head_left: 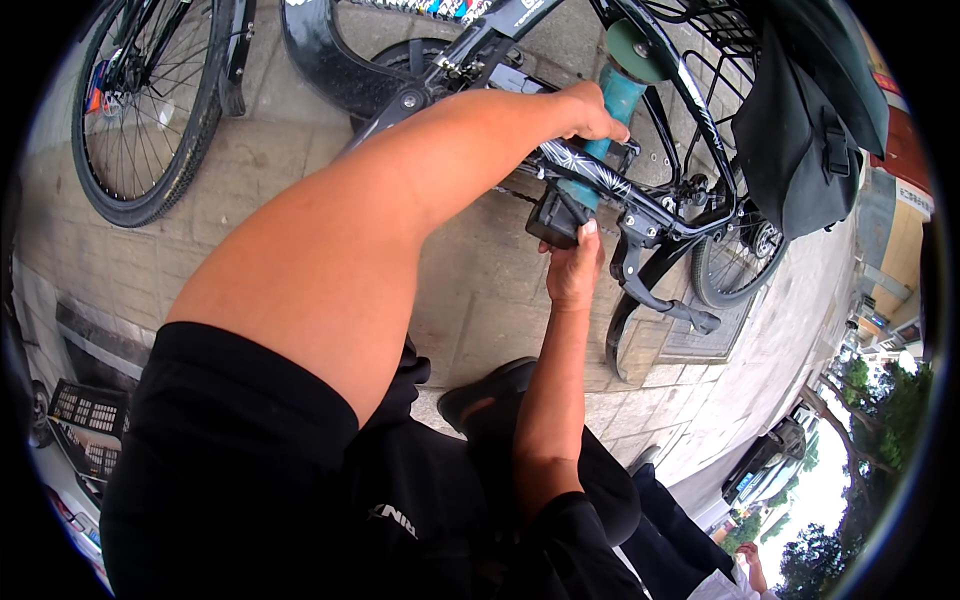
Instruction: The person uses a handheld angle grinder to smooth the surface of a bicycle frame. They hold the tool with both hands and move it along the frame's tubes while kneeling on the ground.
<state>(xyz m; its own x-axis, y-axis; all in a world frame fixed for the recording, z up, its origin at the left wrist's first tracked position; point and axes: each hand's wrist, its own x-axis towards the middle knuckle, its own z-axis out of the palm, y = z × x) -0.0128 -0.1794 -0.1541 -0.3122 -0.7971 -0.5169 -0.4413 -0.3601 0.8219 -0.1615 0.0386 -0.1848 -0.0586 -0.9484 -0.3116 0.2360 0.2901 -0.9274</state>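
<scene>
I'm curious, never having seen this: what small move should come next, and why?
Perhaps ease the teal cylindrical tool slightly clear of the black, white-marked bicycle frame: its flat green disc appears close to the tubing, while the left hand is at its body and the right hand supports its black boxy base.

Outdoor street (706,474), block paving (468,280), cars (765,458), leafy trees (902,405)

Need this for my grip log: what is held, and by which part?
A teal tool: the right hand holds its black block end; the left hand is on its shaft, grip unclear.
</scene>
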